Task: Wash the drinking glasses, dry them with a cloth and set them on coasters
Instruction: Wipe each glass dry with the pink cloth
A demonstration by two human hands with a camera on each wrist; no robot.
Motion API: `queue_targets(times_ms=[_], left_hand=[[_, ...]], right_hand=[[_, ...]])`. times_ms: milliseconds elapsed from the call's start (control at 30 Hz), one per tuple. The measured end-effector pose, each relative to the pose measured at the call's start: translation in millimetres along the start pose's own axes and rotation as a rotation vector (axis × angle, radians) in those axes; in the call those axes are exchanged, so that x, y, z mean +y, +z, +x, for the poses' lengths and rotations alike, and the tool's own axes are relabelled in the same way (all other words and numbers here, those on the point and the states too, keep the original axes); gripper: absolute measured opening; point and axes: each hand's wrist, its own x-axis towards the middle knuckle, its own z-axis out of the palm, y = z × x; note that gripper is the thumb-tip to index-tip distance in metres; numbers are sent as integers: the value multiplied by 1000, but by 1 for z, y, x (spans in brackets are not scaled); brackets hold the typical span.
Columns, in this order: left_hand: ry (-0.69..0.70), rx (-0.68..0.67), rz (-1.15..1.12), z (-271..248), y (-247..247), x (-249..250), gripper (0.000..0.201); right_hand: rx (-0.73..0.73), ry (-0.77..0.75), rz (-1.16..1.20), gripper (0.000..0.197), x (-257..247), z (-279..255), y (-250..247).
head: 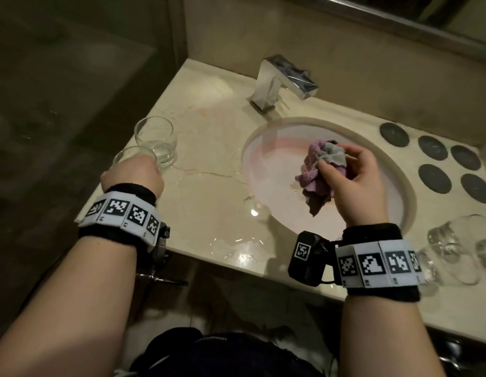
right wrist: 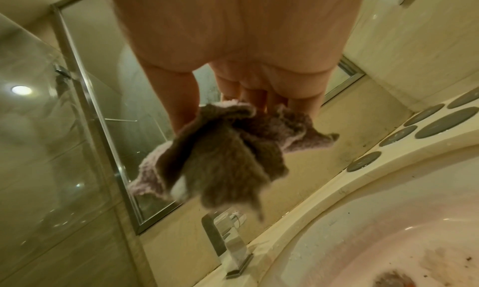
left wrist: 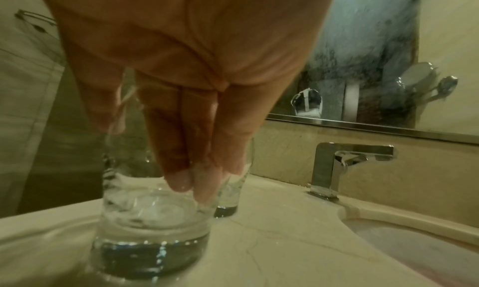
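Holding a bunched cloth point(head: 322, 170) in curled fingers over the sink point(head: 266, 148), the right hand point(head: 353, 183) waits. The left hand point(head: 133, 172) grips one glass point(left wrist: 150, 219) from above on the counter point(head: 209, 164). All five coasters point(head: 433, 148) beyond are bare, so most work seems left.

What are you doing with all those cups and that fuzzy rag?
Someone is washing glasses at a bathroom sink. Their left hand grips a glass standing on the counter, right next to another glass. Their right hand holds a bunched purple cloth over the basin. Five dark round coasters wait past the sink with nothing on them yet, and more glasses sit at the counter's near right edge.
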Motion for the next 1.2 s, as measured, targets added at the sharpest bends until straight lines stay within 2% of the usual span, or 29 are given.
queue_targets(times_ms=[167,267,533,667,833,1000,1100,1200], left_hand=[[54,-7,-106,-4,-17,-5,13],[70,-34,-197,-13,-26,0,4],[218,-119,-711,-49,-28,56,5],[176,-287,-1182,-58,4,113,6],[79,-591,-1594,-77,32,191,28],[-91,-978,-1998,-92,45,229,13],[-73,-1117,-2107,-99,47,240,12],[9,-1196,-2054,-101,41,244,15]], right_hand=[[35,-2,-8,34,8,0,-12],[44,0,2,33,12,3,-19],[33,-43,28,28,22,10,-71],[62,-26,28,27,33,14,-108],[72,-20,26,25,42,16,-145],[113,-45,90,21,42,23,-171],[154,-64,147,18,33,33,-176],[133,-143,143,19,16,47,-173]])
